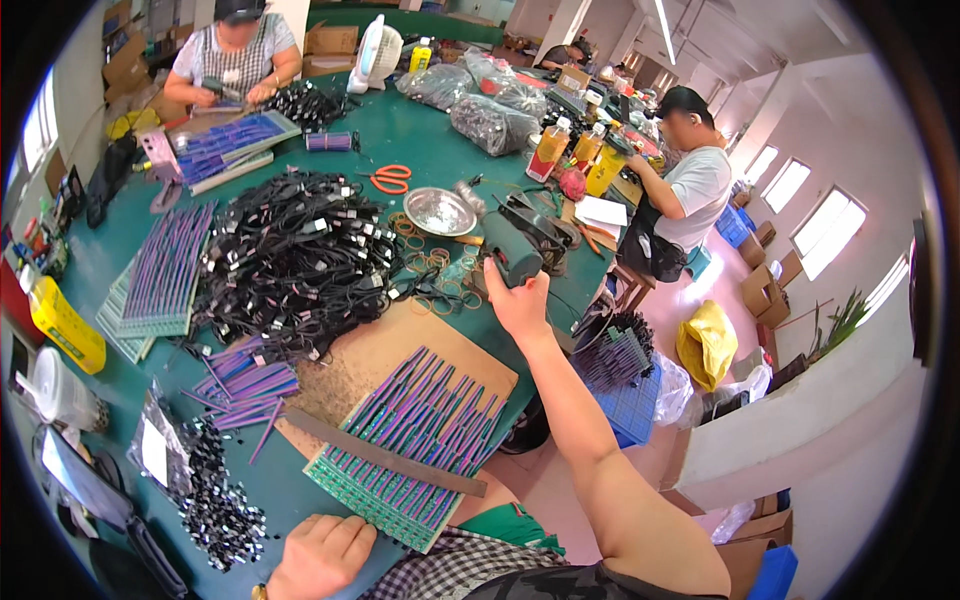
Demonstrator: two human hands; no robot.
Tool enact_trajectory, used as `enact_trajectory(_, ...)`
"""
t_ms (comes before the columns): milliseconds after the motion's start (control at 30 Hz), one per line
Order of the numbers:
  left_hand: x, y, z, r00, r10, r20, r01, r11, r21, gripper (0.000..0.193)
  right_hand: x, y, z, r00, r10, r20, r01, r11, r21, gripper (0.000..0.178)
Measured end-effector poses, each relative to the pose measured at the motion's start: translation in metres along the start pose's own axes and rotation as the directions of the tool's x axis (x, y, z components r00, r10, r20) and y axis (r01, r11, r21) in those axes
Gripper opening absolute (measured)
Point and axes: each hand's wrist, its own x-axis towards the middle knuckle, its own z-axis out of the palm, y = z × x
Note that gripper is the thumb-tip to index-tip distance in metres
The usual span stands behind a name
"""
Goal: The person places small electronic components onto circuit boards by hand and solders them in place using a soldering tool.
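Observation:
My right hand is stretched out over the table's right side, its fingers closed round a dark grey-green handheld tool whose exact kind I cannot make out. Close to me, my left hand is curled by the near edge of a green circuit board panel; whether its fingertips hold anything is hidden. Rows of thin purple-blue strips lie on the panel, with a flat brown bar across them. A brown board lies underneath.
Black cables are heaped beyond the board. Loose purple strips and small black parts lie at left. Near my right hand are a metal bowl, orange scissors and rubber bands. Co-workers sit far left and right.

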Motion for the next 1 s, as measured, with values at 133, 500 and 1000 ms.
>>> enact_trajectory(133, -0.003, -0.007, 0.007, 0.999, 0.024, -0.048, -0.02, 0.997, 0.08, 0.024, -0.012, -0.016, -0.009, 0.98, 0.191, 0.063, -0.194, 0.979, 0.054, 0.016)
enact_trajectory(500, 0.0, -0.009, 0.015, 1.0, -0.011, -0.021, 0.012, 0.998, 0.058, 0.025, -0.147, -0.1, -0.09, 0.953, 0.067, 0.295, -0.18, 0.91, 0.373, 0.032)
enact_trajectory(1000, -0.002, -0.005, 0.02, 0.997, -0.014, -0.072, 0.021, 0.996, 0.09, 0.025, -0.28, -0.136, -0.127, 0.616, -0.095, 0.782, 0.182, 0.983, -0.024, 0.042)
